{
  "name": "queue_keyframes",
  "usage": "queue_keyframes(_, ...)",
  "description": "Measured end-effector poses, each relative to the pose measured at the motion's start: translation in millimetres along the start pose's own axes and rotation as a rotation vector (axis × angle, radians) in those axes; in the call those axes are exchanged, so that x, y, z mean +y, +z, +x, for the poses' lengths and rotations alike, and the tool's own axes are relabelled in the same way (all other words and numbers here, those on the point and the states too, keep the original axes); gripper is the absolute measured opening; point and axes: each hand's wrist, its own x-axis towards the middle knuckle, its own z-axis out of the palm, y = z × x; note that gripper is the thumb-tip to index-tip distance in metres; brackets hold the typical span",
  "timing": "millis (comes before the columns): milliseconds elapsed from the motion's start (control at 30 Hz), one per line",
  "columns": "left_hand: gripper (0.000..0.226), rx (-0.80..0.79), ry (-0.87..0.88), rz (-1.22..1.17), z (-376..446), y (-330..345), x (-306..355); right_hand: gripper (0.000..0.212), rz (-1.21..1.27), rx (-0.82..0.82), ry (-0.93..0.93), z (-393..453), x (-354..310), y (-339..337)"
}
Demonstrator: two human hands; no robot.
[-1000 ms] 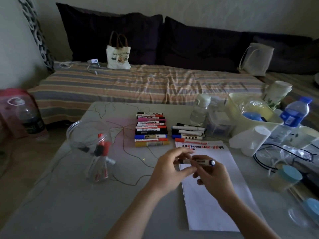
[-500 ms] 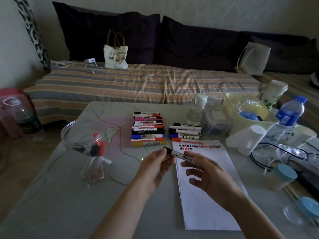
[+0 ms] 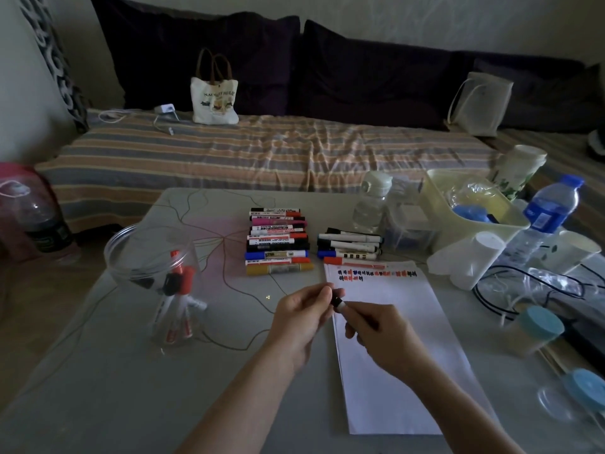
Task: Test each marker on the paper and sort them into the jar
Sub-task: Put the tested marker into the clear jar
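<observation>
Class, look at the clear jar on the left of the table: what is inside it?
Inside the clear jar stand several markers, with red and black caps showing. Their exact number cannot be told, since they overlap behind the glare.

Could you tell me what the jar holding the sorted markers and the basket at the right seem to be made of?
The jar looks like clear, glossy plastic, possibly glass: the markers inside show straight through its thin wall. The basket appears to be pale yellowish, slightly translucent moulded plastic with a matte sheen.
</observation>
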Motion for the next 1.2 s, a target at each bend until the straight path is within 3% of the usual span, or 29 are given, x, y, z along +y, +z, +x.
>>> queue_keyframes(200, 0.014, 0.3, -0.041, -0.123, 9, 4, 2, 0.026, -0.326, 0.237, -0.266, -1, 7, 12)
queue_keyframes(267, 0.012, 0.406, 0.027, -0.165, 20, -12, 16, 0.019, -0.364, 0.264, -0.277, -5, 15, 5)
queue_keyframes(300, 0.008, 0.383, 0.112, -0.124, 22, -20, 20, 0.017, -0.331, 0.249, -0.257, -7, 18, 1)
queue_keyframes(467, 0.005, 0.116, 0.396, 0.779, 24, -27, -1, 0.03, -0.247, 0.142, -0.076, 9, 30, -4)
queue_keyframes(633, 0.009, 0.072, 0.606, 1.206, 40, -29, -13, 0.036, -0.176, 0.139, -0.152, 12, 39, -8)
queue_keyframes(733, 0.018, 0.09, 0.58, 1.331, 48, -35, -18, 0.034, 0.119, 0.137, -0.026, 15, 36, -19)
queue_keyframes(867, 0.039, 0.054, 0.578, 1.376, 59, -32, -20, 0.045, 1.046, 0.087, 0.227, 17, 30, -40)
queue_keyframes(933, 0.047, -0.066, 0.545, 1.419, 61, -24, -23, 0.045, 1.315, 0.073, 0.222, 20, 34, -52)
queue_keyframes(1033, 0.058, -0.23, 0.504, 1.504, 65, -16, -29, 0.027, 1.214, 0.052, 0.215, 23, 42, -57)
queue_keyframes(1200, 0.064, -0.302, 0.562, 1.605, 72, -23, -35, 0.021, 0.691, 0.255, 0.334, 40, 67, -48)
